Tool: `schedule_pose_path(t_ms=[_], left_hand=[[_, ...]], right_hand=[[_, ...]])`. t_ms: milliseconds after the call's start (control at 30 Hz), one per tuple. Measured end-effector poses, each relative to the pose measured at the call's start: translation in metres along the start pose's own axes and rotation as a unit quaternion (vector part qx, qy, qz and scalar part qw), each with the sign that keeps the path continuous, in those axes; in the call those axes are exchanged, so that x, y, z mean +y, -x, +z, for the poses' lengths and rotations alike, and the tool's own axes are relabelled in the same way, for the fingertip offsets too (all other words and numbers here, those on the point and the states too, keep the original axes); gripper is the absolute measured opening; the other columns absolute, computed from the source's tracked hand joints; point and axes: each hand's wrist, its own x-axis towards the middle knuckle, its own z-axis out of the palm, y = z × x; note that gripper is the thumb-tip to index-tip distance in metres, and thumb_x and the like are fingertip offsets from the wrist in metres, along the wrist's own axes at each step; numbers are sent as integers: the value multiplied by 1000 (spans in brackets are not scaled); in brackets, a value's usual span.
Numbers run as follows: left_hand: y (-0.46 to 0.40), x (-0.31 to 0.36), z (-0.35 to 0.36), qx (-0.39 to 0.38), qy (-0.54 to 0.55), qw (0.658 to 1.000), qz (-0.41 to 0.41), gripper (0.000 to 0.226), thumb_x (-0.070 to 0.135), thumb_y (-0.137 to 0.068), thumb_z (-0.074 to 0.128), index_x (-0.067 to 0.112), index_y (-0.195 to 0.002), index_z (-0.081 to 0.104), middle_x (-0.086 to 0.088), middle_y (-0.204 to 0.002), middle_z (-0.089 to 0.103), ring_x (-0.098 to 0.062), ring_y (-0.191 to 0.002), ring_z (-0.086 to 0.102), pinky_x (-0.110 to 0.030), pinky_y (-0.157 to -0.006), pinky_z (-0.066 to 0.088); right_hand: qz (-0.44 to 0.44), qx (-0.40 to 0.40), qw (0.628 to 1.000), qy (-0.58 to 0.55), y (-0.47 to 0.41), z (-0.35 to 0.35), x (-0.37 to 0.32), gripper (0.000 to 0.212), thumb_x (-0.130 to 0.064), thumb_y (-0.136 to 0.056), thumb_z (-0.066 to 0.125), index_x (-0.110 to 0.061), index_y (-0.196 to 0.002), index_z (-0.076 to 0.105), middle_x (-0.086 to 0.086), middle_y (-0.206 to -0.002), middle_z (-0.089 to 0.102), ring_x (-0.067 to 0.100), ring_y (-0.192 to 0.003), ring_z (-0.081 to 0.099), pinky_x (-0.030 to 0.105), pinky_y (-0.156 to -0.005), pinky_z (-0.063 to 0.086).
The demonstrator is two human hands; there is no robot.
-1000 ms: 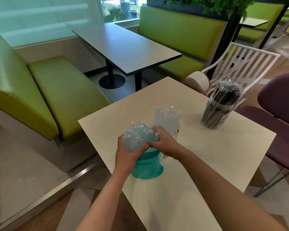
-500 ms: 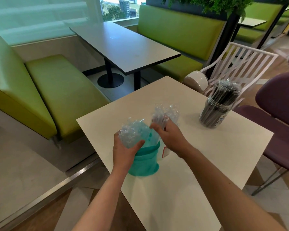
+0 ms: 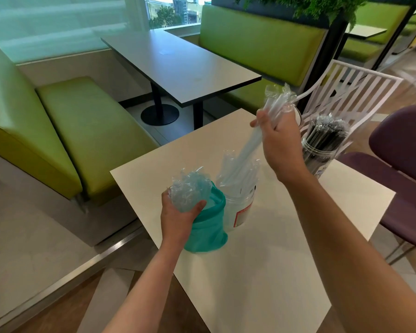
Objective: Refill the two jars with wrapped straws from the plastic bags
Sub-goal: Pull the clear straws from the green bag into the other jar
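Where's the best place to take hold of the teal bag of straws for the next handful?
Probably pinch the clear wrapper tops that stick up out of the teal bag, coming from above on its right side. The bag stands upright with its mouth rolled open, and the left hand already grips its left side.

A single wide-angle view from the person's head looks forward and down, close over a pale table (image 3: 262,272). Both forearms enter from 6 o'clock; a green bench (image 3: 87,131) lies at 10 o'clock.
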Motion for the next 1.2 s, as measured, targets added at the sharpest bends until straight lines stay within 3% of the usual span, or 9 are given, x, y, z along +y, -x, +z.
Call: schedule_pose_path(t_ms=[200,300,433,567,700,867,933,1033,1200], left_hand=[[-1,0,0,-7,10,1000,-11,85,37,-69,85,28,-133,31,14,-121,42,-9,-109,46,-26,-91,43],[-1,-1,0,-10,10,1000,-13,84,37,-69,85,28,-133,31,13,-122,42,-9,-110,46,-27,-93,43],[-1,-2,1,-12,10,1000,-6,80,36,-69,85,32,-127,31,13,-123,43,-9,-110,47,-28,-94,44],[-2,-2,-1,-10,9,1000,-8,84,38,-68,85,28,-133,32,12,-123,44,-10,-110,47,-30,-95,45],[-2,-3,0,-11,12,1000,-6,82,37,-69,85,30,-131,32,12,-124,45,-9,-111,48,-28,-94,45],[-4,-4,1,-13,6,1000,-6,82,38,-68,86,33,-128,31,14,-123,44,-9,-112,47,-26,-92,44],[-4,-3,1,-12,3,1000,-10,82,38,-68,85,33,-129,31,15,-121,42,-8,-110,46,-23,-89,42],[-4,-2,0,-12,4,1000,-18,85,38,-68,85,29,-133,31,14,-121,42,-8,-109,45,-24,-91,42],[-4,-2,1,-8,-9,1000,-20,86,40,-68,85,30,-134,30,15,-122,40,-8,-111,44,-28,-95,42]], right_hand=[[52,-60,995,62,9,27,25,48,-41,-98,49,-17,-139,42,4,-132,58,22,-117,59,42,-98,52],[65,-79,991,84,12,39,34,52,-37,-95,57,-20,-141,40,5,-141,51,25,-117,60,41,-92,56],[80,-129,985,84,3,46,34,55,-35,-92,63,-20,-141,42,5,-138,54,26,-105,65,26,-74,59],[63,-141,987,53,-6,47,29,41,-32,-94,61,-17,-130,48,1,-122,59,19,-103,62,37,-91,56],[91,-149,983,59,-6,50,40,50,-33,-96,58,-18,-139,39,5,-138,52,25,-117,58,41,-98,52],[142,-190,963,127,3,61,74,49,-24,-87,71,-19,-128,44,11,-118,62,23,-78,68,31,-66,61],[160,-177,962,129,1,62,76,66,-28,-79,79,-20,-133,42,8,-126,59,23,-84,69,31,-68,61],[78,-135,968,195,-5,64,69,76,-43,-74,81,-24,-135,41,2,-135,51,21,-112,58,33,-87,54],[-140,-140,922,334,-13,69,71,44,-36,-98,53,-30,-141,44,-1,-149,41,20,-134,40,36,-111,32]])
